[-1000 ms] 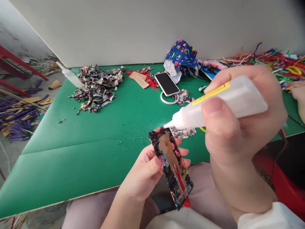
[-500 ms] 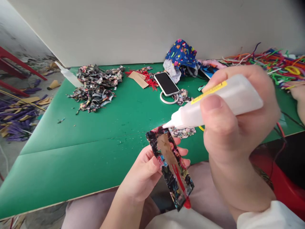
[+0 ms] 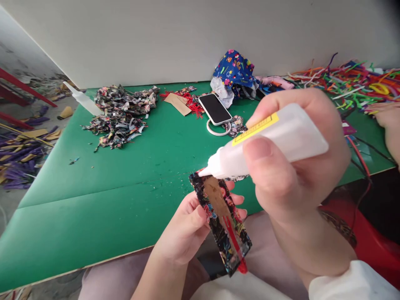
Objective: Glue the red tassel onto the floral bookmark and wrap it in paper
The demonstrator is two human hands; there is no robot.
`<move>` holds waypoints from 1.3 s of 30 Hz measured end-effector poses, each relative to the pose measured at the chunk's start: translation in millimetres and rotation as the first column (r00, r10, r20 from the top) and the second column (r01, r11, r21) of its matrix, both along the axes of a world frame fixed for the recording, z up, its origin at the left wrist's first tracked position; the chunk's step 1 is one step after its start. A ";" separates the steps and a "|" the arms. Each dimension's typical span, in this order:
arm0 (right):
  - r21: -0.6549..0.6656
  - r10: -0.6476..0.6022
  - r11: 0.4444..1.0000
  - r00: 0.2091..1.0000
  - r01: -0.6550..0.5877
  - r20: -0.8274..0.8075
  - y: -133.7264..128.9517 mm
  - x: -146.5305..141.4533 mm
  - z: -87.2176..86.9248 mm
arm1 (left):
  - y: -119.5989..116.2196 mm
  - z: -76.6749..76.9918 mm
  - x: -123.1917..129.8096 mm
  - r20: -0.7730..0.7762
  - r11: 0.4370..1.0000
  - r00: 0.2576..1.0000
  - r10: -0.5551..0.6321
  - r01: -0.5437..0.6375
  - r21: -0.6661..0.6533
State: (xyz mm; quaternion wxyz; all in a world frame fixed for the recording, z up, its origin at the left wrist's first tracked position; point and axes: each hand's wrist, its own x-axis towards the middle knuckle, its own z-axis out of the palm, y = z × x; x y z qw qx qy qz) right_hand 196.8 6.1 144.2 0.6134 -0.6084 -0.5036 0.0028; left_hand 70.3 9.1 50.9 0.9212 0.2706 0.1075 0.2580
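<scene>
My left hand [image 3: 190,221] grips a narrow bookmark-like strip [image 3: 216,193] by its long sides, thumb on one edge and fingertips showing past the other. The strip has a brown card middle, dark floral cloth folded round its borders, and a red cord lying along its lower part, with a red end poking out at the bottom. My right hand [image 3: 296,166] is closed round a translucent squeeze glue bottle [image 3: 275,143] with a yellow label. The bottle tilts down to the left, its white nozzle tip at the strip's upper left corner. Whether glue is coming out cannot be seen.
On the green table [image 3: 125,225] lie a heap of floral cloth scraps [image 3: 121,110], a second bottle [image 3: 83,100], brown card [image 3: 178,104], a phone [image 3: 215,109], blue printed cloth [image 3: 234,73] and colourful pipe cleaners [image 3: 353,83]. Another person's hand [image 3: 389,121] is at the right edge.
My right hand has moved left with the glue bottle, taking the nozzle along the strip's top edge to its left corner. The view has shifted slightly.
</scene>
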 end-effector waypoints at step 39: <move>0.132 -0.025 0.991 0.971 -0.007 0.236 1.1 4.0 -11.1 | 3.0 2.4 -2.8 -0.070 0.978 0.980 0.188 -0.179 0.109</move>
